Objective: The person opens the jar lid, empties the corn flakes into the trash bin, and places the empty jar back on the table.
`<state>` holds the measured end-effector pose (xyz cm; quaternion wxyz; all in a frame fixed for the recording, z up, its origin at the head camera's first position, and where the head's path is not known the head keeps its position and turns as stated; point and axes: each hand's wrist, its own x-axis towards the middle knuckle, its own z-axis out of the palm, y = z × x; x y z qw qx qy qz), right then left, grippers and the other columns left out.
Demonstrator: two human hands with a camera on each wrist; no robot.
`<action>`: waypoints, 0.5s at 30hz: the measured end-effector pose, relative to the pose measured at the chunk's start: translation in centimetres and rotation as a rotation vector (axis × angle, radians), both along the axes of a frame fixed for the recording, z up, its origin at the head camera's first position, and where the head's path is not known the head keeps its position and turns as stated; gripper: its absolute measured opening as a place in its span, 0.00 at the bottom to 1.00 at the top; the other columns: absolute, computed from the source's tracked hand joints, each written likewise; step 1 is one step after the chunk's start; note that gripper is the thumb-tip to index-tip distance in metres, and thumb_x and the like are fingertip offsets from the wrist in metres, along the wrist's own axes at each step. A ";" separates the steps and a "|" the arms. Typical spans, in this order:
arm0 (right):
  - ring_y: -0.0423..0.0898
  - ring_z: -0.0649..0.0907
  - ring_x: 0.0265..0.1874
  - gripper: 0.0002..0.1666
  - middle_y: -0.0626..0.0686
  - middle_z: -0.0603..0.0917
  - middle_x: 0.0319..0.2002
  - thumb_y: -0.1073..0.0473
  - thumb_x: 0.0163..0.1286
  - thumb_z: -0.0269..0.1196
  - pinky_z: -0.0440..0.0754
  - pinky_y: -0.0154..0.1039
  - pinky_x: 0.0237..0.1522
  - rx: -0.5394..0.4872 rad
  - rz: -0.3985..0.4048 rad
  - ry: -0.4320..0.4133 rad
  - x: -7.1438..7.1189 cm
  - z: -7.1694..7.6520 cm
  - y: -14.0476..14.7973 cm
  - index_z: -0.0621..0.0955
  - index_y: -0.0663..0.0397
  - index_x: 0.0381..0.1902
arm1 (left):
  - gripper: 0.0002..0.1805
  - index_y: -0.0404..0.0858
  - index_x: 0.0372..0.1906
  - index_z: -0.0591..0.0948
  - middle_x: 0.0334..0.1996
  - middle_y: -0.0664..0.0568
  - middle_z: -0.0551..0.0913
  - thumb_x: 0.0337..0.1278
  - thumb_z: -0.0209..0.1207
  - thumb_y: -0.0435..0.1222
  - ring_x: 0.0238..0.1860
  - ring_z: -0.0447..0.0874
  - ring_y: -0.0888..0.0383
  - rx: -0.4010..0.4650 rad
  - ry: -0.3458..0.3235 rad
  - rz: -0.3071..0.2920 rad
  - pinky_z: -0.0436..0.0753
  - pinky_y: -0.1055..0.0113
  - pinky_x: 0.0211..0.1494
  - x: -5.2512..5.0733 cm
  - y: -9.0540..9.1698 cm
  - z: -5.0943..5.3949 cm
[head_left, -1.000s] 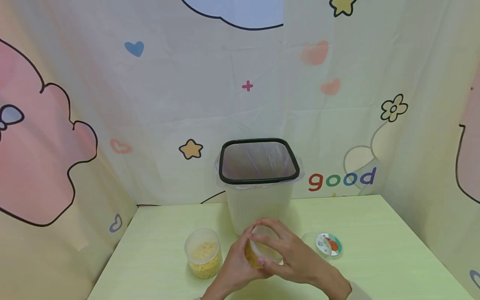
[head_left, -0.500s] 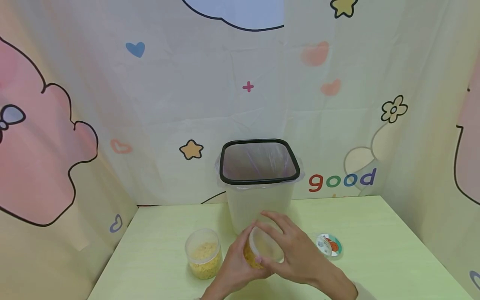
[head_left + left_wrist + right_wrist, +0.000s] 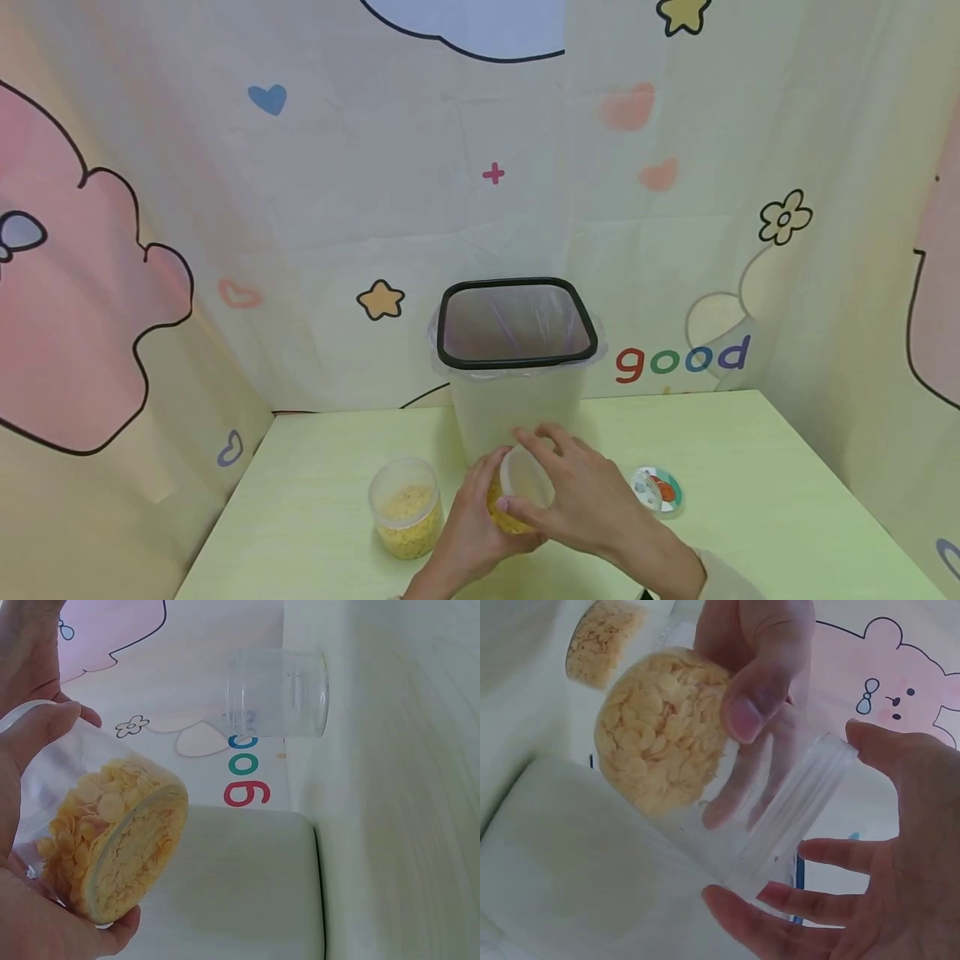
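Note:
My left hand [image 3: 472, 525] grips a clear plastic jar [image 3: 135, 832] around its side. The jar is tilted, with pale yellow flakes gathered toward its base. At the other end sits a translucent ridged lid [image 3: 799, 806]. My right hand [image 3: 588, 504] curves its thumb and fingertips around that lid, the thumb touching its edge in the right wrist view. To the left on the table stands a second clear jar [image 3: 408, 512], partly filled with similar flakes. A clear jar [image 3: 277, 694] without flakes stands to the right of the bin.
A white bin [image 3: 517, 408] with a black rim and a plastic liner stands just behind my hands on the pale green table [image 3: 330, 467]. A round printed disc [image 3: 667, 490] lies at the right, by the clear jar. Patterned cloth [image 3: 360, 183] hangs behind and at both sides.
My right hand has shifted slightly and turned around the lid, its fingers spreading a little. My left hand still holds the jar in nearly the same place.

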<state>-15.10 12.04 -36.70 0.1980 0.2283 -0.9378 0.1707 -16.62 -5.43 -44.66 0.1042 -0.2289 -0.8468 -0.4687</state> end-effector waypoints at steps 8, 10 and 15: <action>0.46 0.82 0.49 0.36 0.47 0.80 0.53 0.31 0.58 0.66 0.85 0.46 0.43 0.008 0.100 0.061 -0.7 -0.5 0.2 0.78 0.40 0.61 | 0.53 0.51 0.71 0.62 0.64 0.53 0.72 0.37 0.76 0.54 0.56 0.75 0.54 -0.033 0.033 0.032 0.82 0.58 0.54 0.0 -0.1 -0.1; 0.45 0.82 0.51 0.33 0.46 0.80 0.54 0.36 0.58 0.68 0.85 0.46 0.46 0.015 0.170 0.083 -0.8 -0.5 0.5 0.78 0.38 0.60 | 0.53 0.51 0.71 0.63 0.64 0.54 0.72 0.36 0.77 0.53 0.57 0.75 0.55 -0.030 0.044 0.043 0.81 0.57 0.55 -0.1 -0.2 -0.1; 0.45 0.79 0.56 0.35 0.48 0.77 0.59 0.43 0.59 0.70 0.84 0.46 0.52 0.048 0.350 0.116 -1.3 -0.5 1.3 0.75 0.39 0.63 | 0.53 0.48 0.71 0.64 0.66 0.53 0.71 0.34 0.78 0.50 0.61 0.73 0.53 -0.024 0.048 0.049 0.80 0.53 0.59 -0.1 -0.3 -0.1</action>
